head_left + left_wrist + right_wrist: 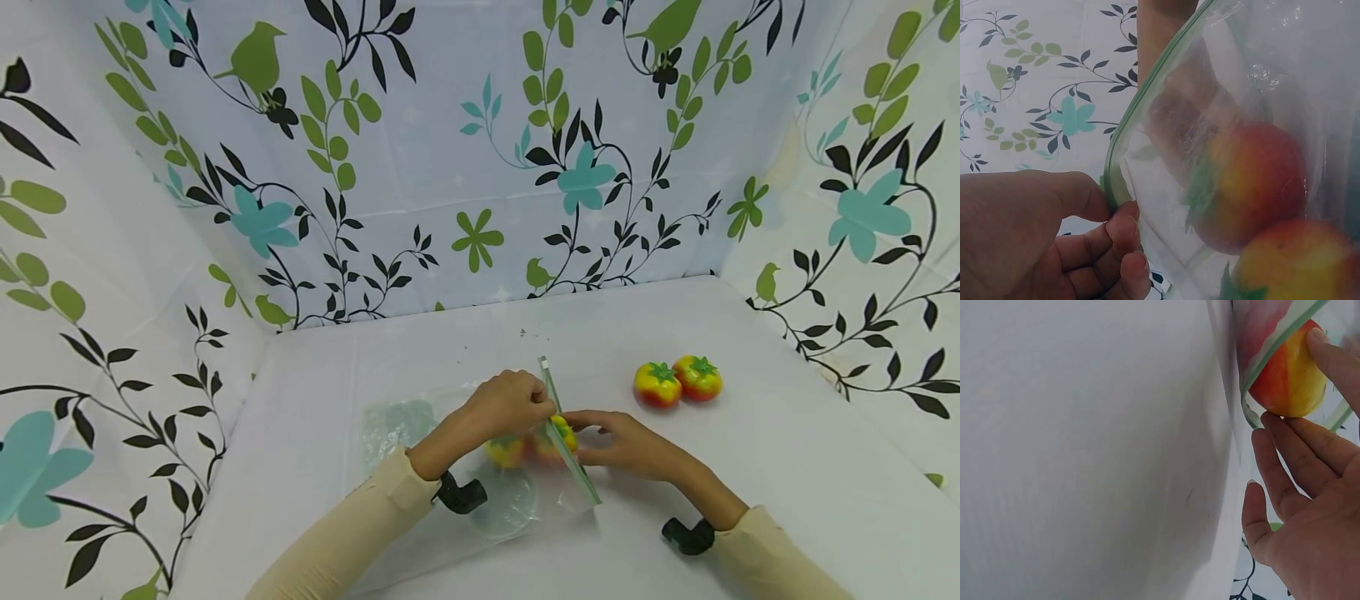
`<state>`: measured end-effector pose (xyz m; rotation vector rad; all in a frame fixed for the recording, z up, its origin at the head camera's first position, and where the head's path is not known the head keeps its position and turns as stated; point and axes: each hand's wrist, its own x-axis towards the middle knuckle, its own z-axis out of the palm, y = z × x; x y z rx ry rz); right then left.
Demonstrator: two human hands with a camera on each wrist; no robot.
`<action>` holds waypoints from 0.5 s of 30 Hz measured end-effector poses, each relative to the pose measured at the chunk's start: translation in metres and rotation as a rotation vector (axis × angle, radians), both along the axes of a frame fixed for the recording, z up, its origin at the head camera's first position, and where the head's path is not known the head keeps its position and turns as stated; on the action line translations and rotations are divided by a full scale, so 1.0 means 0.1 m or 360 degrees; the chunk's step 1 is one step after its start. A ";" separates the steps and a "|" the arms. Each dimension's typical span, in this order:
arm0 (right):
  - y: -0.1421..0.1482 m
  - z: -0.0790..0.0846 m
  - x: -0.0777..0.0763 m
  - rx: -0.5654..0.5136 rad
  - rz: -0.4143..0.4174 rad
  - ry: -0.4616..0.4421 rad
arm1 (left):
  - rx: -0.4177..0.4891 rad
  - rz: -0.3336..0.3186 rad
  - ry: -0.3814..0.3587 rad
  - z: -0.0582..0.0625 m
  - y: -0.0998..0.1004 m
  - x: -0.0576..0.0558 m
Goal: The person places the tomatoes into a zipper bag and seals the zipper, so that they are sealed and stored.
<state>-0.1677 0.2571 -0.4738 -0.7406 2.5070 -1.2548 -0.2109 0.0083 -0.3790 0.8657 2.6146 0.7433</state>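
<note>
My left hand (512, 403) pinches the green-edged rim of a clear zip bag (1147, 87) between thumb and fingers, holding its mouth up. At that mouth, my right hand (628, 443) holds a red-and-yellow tomato (1291, 372), thumb on one side and fingertips beneath it. The tomato sits partly inside the bag opening. Another tomato (1300, 259) with green leaves lies deeper in the bag, seen through the plastic. The left wrist view shows the right hand blurred behind the film.
Two more red-and-yellow tomatoes (678, 381) stand side by side on the white table (750, 467), right of the hands. A patterned cloth (420, 167) with leaves and birds encloses the table at the back and sides. The bag's flat part stretches left beneath the left forearm.
</note>
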 end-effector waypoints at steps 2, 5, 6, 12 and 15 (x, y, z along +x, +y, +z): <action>-0.04 -0.01 0.00 -0.0002 0.0010 0.0020 | 0.0013 -0.0005 0.0006 0.01 0.00 0.01; -0.09 -0.02 -0.01 0.0007 0.0025 0.0054 | 0.0028 -0.0017 0.0022 0.02 -0.01 0.02; -0.11 -0.02 -0.01 0.0014 0.0029 0.0066 | 0.0038 -0.0020 0.0029 0.02 -0.01 0.02; -0.15 -0.01 0.00 0.0053 0.0048 0.0150 | 0.0049 -0.0024 0.0041 0.00 -0.01 0.02; -0.16 0.00 0.00 0.0062 0.0049 0.0161 | 0.0040 -0.0022 0.0043 0.00 -0.01 0.01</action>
